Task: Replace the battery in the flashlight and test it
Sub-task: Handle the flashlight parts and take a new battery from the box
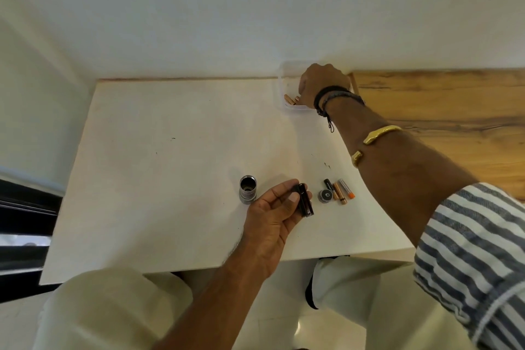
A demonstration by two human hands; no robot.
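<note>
My left hand pinches a black battery holder between thumb and fingers, just above the white table. The silver flashlight body stands upright to its left, open end up. The black tail cap lies to the right of the holder, beside three loose batteries. My right hand reaches into a clear plastic container at the table's far edge; its fingers are hidden inside. Copper-coloured batteries show in the container.
A wooden surface adjoins the table on the right. A white wall runs behind the table. A dark ledge lies at the left. My knees in light trousers show below the table's near edge.
</note>
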